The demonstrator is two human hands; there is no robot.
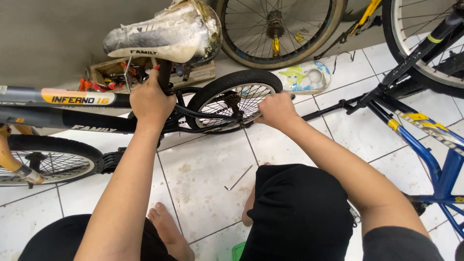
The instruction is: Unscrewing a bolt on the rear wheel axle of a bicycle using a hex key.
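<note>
left hand (151,99): fingers wrapped tight round the seat post (165,77) just under the saddle (164,34); looks like it steadies the small bike (72,111) against the other hand's push
right hand (276,110): curled closed at the rear wheel (235,99), by the axle side; seems to clamp a flat metal tool, mostly hidden by the fingers, cannot tell what kind
bike: stands upright across the person's front, dark frame with orange stripe, rear wheel to the right, front wheel (46,162) at left edge
saddle: worn, cover torn and yellowed, tilted nose left
hex key (238,178): lies loose on the tile between the knees, within reach, touched by neither hand
person: squatting, barefoot, black shorts, knees either side of the work
blue bike (425,130): right, apart from the small one
toolbox (116,72): behind the frame, against the wall
floor (203,169): white glazed tiles, stained, dark grout
room: grey wall behind, spare wheel (278,26) leaning on it, looks like a repair shop corner
</note>
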